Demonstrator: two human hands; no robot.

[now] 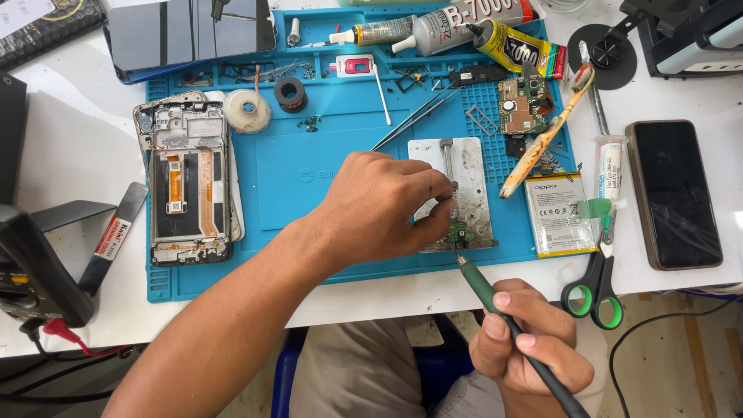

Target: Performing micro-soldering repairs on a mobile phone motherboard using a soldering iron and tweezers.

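While the left hand (383, 203) pinches the small green circuit board (461, 233) steady on the metal plate (472, 174), the right hand (526, 340), at five o'clock, grips a soldering iron (495, 302), tip touching the board.

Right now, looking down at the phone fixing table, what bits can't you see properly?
- Head view: the small green board on the metal plate is partly hidden by the left hand; its parts are too small to tell.
- Where the soldering iron tip meets the board is too tiny to tell.
- The iron's handle is cut off by the bottom edge, below the right hand.
- The black meter is cut off at the left edge.
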